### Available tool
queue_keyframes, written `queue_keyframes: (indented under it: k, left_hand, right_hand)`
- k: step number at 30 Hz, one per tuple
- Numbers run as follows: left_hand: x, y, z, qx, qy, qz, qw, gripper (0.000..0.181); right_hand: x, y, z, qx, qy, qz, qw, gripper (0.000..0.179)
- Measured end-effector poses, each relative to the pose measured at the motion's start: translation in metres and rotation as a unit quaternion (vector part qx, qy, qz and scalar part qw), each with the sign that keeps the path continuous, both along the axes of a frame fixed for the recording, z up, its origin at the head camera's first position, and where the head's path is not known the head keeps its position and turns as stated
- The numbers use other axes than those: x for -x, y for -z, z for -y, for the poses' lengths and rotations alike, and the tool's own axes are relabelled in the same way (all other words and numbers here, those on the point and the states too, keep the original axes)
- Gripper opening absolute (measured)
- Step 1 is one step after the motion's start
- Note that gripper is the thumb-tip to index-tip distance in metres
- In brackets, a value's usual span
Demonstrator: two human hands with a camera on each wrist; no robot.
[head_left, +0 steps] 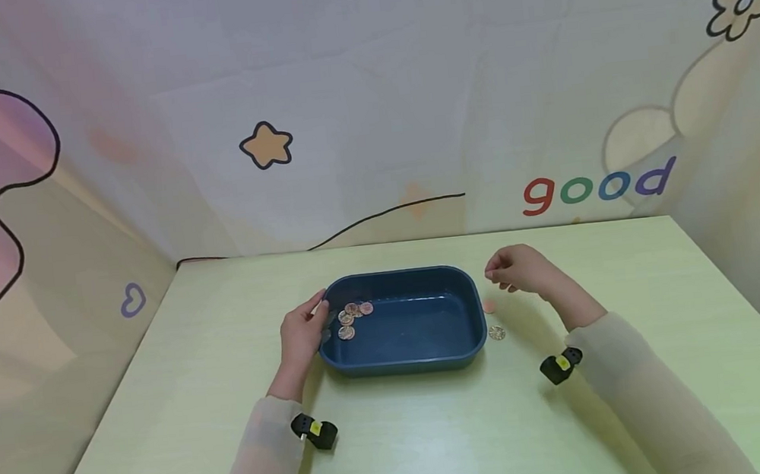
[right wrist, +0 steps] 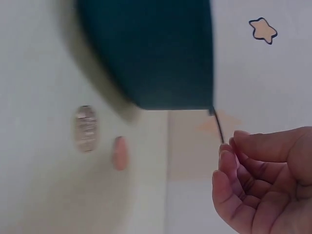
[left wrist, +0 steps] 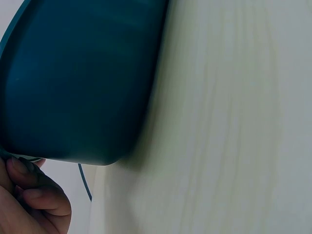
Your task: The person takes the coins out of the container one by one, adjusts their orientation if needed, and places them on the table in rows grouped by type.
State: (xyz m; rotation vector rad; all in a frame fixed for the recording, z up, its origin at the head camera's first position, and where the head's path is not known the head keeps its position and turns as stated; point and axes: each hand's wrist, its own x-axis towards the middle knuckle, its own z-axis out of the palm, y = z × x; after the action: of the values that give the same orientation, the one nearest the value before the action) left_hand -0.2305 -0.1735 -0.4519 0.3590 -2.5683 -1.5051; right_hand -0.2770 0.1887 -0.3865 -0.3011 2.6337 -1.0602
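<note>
A blue rectangular tray (head_left: 420, 363) with rounded corners stands on the table. My left hand (head_left: 303, 336) grips its left end, with the thumb at the rim; in the left wrist view the fingers (left wrist: 46, 202) are curled beside the tray wall. Several coins (head_left: 346, 332) lie inside at the tray's left end. To the right of the tray, my right hand (head_left: 523, 269) is raised, thumb and fingertips drawn together. In the right wrist view nothing shows between those fingertips (right wrist: 241, 134). A silver coin (head_left: 497, 332) and a copper-coloured disc (head_left: 490, 306) lie on the table below it.
The pale green tabletop (head_left: 399, 433) ends at a back edge against a printed cloth backdrop (head_left: 368, 116), which also rises at both sides. A small black camera (head_left: 315, 431) sits on the left wrist and another camera (head_left: 561, 365) on the right.
</note>
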Motion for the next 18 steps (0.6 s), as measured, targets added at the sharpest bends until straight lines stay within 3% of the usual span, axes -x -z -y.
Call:
queue_keyframes:
  k: [4, 9, 13, 18]
  left_hand:
    - [0.000, 0.001, 0.001, -0.002, -0.002, 0.005, 1.0000, 0.038]
    - [0.000, 0.001, 0.001, -0.006, -0.003, 0.006, 1.0000, 0.038]
    - [0.000, 0.002, 0.001, -0.010, 0.002, 0.001, 1.0000, 0.038]
    - [0.001, 0.002, 0.002, -0.009, 0.006, -0.003, 0.9999, 0.038]
  right_hand:
    - [0.008, -0.022, 0.014, -0.021, -0.023, -0.013, 0.9995, 0.024]
    - [0.020, -0.044, 0.041, -0.053, -0.095, -0.005, 0.9940, 0.025]
    - [0.029, -0.051, 0.063, -0.080, -0.144, -0.004, 0.9864, 0.025]
    - [0.038, -0.051, 0.087, -0.091, -0.177, -0.007, 0.9800, 0.026]
